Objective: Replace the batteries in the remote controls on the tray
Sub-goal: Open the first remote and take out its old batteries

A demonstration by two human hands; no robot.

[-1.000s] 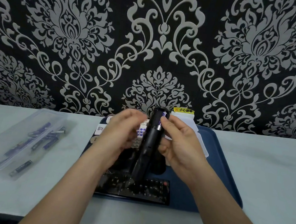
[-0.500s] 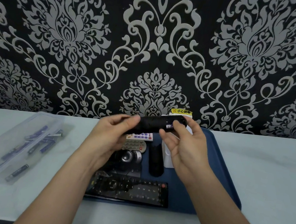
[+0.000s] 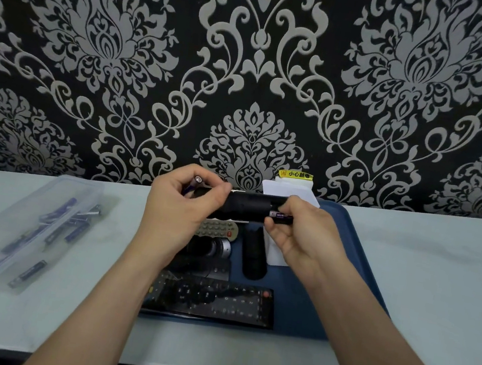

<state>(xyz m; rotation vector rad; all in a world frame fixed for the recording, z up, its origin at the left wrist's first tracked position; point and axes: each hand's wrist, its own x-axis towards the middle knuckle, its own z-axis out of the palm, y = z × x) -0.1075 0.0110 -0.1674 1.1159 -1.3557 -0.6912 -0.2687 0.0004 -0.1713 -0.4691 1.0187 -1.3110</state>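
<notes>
I hold a black remote (image 3: 248, 207) sideways above the blue tray (image 3: 358, 249). My left hand (image 3: 181, 204) grips its left end and also keeps a purple battery (image 3: 194, 184) between its fingers. My right hand (image 3: 303, 235) pinches a black battery (image 3: 282, 216) at the remote's right end. On the tray lie a long black remote (image 3: 212, 300), a slim black remote (image 3: 253, 256), a small beige remote (image 3: 220, 229), a white remote (image 3: 277, 253) and a round silver part (image 3: 217, 246).
A clear plastic box (image 3: 23, 225) with several batteries lies on the pale table (image 3: 436, 289) at the left. A white socket cover with a yellow label (image 3: 294, 174) sits against the patterned wall behind the tray. The table's front edge runs near the bottom of the view.
The black remote went from upright to lying sideways in my hands. My right hand now pinches a black battery at its right end, and a purple battery shows in my left hand.
</notes>
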